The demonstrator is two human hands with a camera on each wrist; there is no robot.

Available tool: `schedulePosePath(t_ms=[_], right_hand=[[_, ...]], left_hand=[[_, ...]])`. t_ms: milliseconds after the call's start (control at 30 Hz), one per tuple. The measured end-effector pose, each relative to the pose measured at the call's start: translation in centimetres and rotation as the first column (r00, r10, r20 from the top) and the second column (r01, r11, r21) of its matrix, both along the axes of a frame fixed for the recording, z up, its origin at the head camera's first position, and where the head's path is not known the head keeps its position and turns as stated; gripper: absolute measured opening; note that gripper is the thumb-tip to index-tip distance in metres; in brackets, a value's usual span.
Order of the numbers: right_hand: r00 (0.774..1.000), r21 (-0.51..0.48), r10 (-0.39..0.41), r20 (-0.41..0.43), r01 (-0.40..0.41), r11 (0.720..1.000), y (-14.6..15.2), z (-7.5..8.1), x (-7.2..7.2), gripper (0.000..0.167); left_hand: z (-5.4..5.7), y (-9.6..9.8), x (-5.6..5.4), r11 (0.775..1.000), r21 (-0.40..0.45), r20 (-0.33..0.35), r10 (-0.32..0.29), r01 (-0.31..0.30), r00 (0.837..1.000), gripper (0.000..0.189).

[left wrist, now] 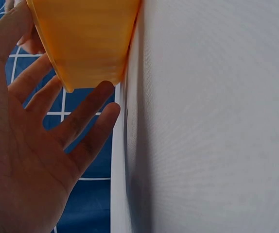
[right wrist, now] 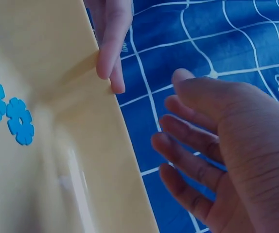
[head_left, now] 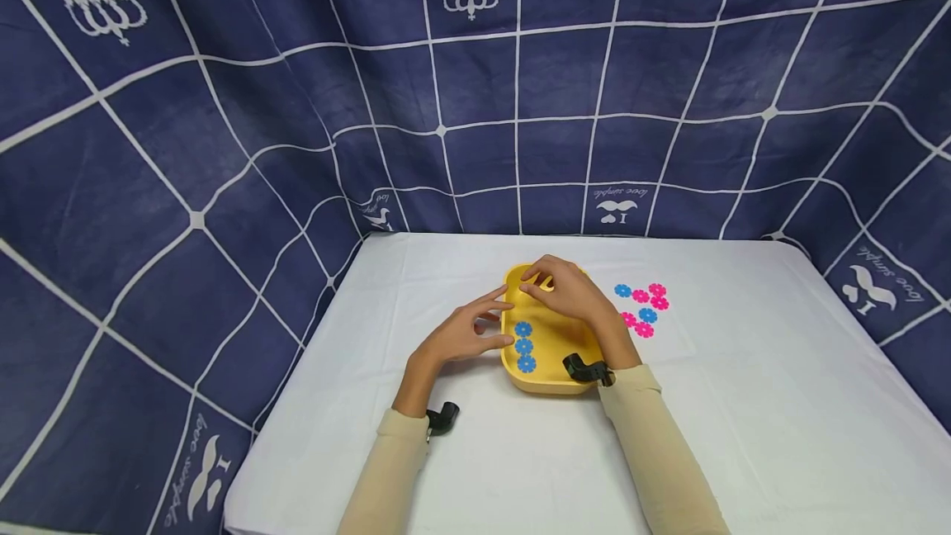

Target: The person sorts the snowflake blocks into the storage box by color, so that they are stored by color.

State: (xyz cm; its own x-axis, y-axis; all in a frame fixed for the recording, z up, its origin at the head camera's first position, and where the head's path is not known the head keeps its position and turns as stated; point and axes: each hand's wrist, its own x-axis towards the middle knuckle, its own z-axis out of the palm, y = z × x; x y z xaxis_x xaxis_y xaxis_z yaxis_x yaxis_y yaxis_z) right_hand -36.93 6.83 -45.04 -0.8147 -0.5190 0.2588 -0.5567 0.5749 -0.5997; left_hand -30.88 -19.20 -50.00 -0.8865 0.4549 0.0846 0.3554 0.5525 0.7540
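Observation:
A yellow tray [head_left: 560, 333] rests on the table with three blue notched discs [head_left: 523, 346] lined up along its left side. My left hand [head_left: 461, 335] is at the tray's left side, fingers spread and nearly straight around the rim. In the left wrist view, its fingertips [left wrist: 106, 90] come right up to the tray's outer wall. Over the far part of the tray is my right hand [head_left: 572, 291], its fingers loosely bent. The right wrist view shows nothing between that thumb and those fingers. Two blue discs [right wrist: 20, 121] appear there inside the tray.
Several pink discs [head_left: 659, 302] and two blue discs [head_left: 648, 315] lie loose on the white table [head_left: 743, 386], right of the tray. A dark blue curtain [head_left: 565, 151] with white lines hangs behind the table and along its sides. Each wrist wears a small black camera [head_left: 443, 419].

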Motion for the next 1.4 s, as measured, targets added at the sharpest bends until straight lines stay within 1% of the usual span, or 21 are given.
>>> schedulePosePath(t_ms=[200,367,500,700,1000,1167,1267,1400], right_hand=[[1.0,-0.054,0.002,-0.012,-0.003,0.999,0.9,1.2,0.5,0.027],[0.999,-0.087,-0.031,-0.023,0.029,0.996,2.1,2.3,0.7,0.025],[0.997,-0.105,-0.06,-0.039,0.055,0.993,3.2,2.8,0.7,0.025],[0.993,-0.151,-0.102,-0.063,0.091,0.984,5.1,2.8,0.4,0.025],[0.978,-0.168,-0.192,-0.083,0.176,0.97,7.7,2.5,0.2,0.025],[0.965,-0.19,-0.254,-0.067,0.238,0.952,9.4,2.5,0.3,0.027],[0.954,-0.209,-0.294,-0.053,0.277,0.938,10.5,2.5,0.5,0.028],[0.938,-0.223,-0.343,-0.056,0.323,0.92,11.8,2.5,0.7,0.029]], left_hand=[[-0.1,0.0,-0.2,1.0,0.0,-0.006,-0.005,0.005,1.0,0.069],[-0.2,0.0,-0.3,1.0,0.009,-0.009,-0.014,0.014,1.0,0.068],[-0.1,0.0,-0.3,1.0,0.005,-0.009,-0.01,0.01,1.0,0.07],[0.0,0.1,-0.3,1.0,0.004,0.002,-0.011,0.011,1.0,0.072],[0.1,0.0,-0.2,1.0,0.007,-0.005,-0.014,0.014,1.0,0.075],[0.1,0.1,-0.2,1.0,0.005,-0.003,-0.009,0.009,1.0,0.072],[0.1,0.1,-0.2,1.0,0.01,0.0,-0.009,0.009,1.0,0.071],[0.0,0.0,-0.2,1.0,0.009,0.003,-0.014,0.014,1.0,0.072]])
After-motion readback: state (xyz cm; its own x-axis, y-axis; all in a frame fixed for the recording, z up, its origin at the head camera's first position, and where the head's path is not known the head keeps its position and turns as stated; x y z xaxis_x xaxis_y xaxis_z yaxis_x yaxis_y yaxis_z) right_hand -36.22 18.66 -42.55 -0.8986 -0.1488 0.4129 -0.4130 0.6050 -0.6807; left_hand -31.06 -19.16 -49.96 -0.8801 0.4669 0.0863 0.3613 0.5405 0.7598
